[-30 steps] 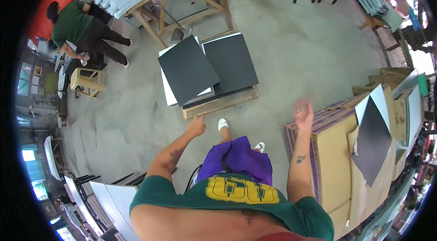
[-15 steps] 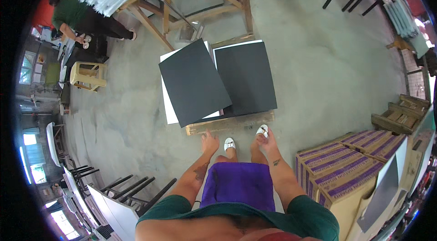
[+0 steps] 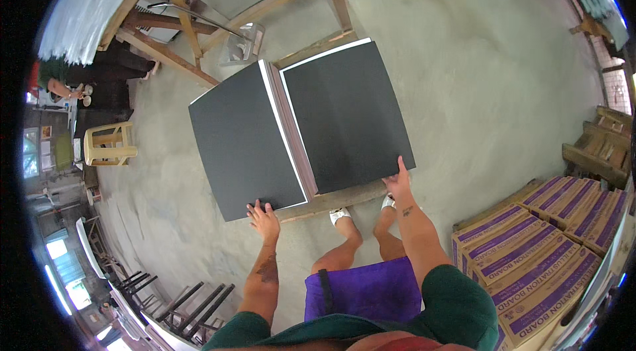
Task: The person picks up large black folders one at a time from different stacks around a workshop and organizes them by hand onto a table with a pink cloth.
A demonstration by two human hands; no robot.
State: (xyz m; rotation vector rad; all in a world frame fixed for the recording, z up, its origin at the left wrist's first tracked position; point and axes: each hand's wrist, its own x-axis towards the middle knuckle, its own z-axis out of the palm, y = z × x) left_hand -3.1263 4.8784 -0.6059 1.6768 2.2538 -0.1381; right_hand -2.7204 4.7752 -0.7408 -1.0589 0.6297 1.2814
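Two stacks of large boards with black top sheets lie side by side on a low wooden base (image 3: 331,202). On the left stack, a black board (image 3: 242,142) rests almost lined up with the white sheet edges beneath it. My left hand (image 3: 264,220) has its fingers spread and touching this board's near edge. The black board on the right stack (image 3: 348,116) shows a white strip along its left and far sides. At its near right corner is my right hand (image 3: 399,183), one finger stretched out along the board; its other fingers are partly hidden.
Brown cartons with purple stripes (image 3: 536,251) are piled at the right. A wooden table frame (image 3: 182,20) stands at the far left beside a clear plastic container (image 3: 244,46). Further left are a cream stool (image 3: 109,144) and another person (image 3: 99,76). Black furniture legs (image 3: 192,311) stick out lower left.
The left black board, askew and overlapping the right stack before, now lies straighter on the left stack. Both hands have moved from short of the boards to their near edges. The view has turned.
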